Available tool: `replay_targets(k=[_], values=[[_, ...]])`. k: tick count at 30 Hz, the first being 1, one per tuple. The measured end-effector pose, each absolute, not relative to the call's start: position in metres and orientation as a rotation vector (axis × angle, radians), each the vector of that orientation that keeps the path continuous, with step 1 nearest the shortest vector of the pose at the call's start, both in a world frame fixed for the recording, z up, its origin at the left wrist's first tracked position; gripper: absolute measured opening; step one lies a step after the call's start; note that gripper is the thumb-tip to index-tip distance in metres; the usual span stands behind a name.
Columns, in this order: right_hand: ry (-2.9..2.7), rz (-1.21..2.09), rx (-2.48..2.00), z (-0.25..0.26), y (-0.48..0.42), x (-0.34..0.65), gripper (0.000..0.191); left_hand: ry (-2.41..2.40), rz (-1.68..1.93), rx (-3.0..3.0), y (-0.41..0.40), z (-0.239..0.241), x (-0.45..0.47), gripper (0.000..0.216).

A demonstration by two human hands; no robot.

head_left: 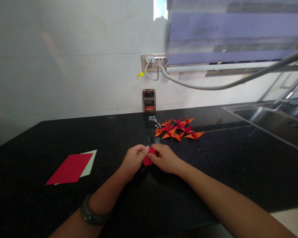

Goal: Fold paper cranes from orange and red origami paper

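On the black counter (111, 134), paper cranes (180, 126) sat clustered further back, I guessed for working room; a red sheet (69, 168) lay left, seemingly within reach. The left hand (134, 160) and right hand (166, 159) pinched a small red paper (147, 161) between them, apparently steadying it.

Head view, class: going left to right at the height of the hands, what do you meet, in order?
Red sheet, pale sheet, left hand, small red paper, right hand.
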State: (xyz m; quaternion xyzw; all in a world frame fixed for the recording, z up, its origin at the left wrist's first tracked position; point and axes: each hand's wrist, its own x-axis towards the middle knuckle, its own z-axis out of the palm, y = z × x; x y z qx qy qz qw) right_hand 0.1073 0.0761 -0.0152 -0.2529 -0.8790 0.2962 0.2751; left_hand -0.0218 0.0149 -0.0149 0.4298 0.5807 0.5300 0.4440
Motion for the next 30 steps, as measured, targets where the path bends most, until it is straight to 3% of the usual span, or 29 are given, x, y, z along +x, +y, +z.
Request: replay_targets(k=[7, 30], values=[[-2.306, 0.909, -0.729, -0.0151, 0.076, 0.1067, 0.019, 1.453, 1.353, 1.081, 0.0139, -0.0144, -0.0227, 0.025], [-2.221, 0.77, -0.781, -0.0165, 0.0806, 0.107, 0.029, 1.454, 1.224, 1.092, 0.0153, -0.0175, -0.0242, 0.016]])
